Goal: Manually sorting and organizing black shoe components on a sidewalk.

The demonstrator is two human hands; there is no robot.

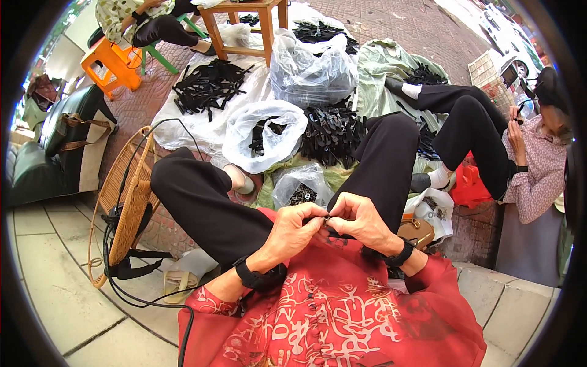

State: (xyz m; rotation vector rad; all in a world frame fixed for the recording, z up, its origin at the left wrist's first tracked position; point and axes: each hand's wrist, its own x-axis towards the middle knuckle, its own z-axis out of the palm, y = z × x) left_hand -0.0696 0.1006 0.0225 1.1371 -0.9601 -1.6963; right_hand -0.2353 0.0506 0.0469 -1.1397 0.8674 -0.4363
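Note:
Close together above my lap, both my hands pinch the same small dark piece. My left hand point(287, 235) has thumb and fingertips pressed together on its left side. From the right, my right hand point(365, 225) grips it between thumb and forefinger. Fingertips cover most of this small dark piece point(326, 218), so its kind cannot be made out. Just beyond my hands is a clear plastic bag point(282, 183) with small metal pieces point(302, 195) inside. Behind that lie a rolled-open white bag point(235, 137) holding black strips and a heap of black straps point(330, 131).
More black strips point(211, 85) lie on white sheeting by a wooden stool point(267, 30). A co-worker point(532, 153) sits at right, another person point(162, 27) at far left. A wicker basket point(131, 202) with black cables stands left; a brown pouch point(417, 232) is right of my knee.

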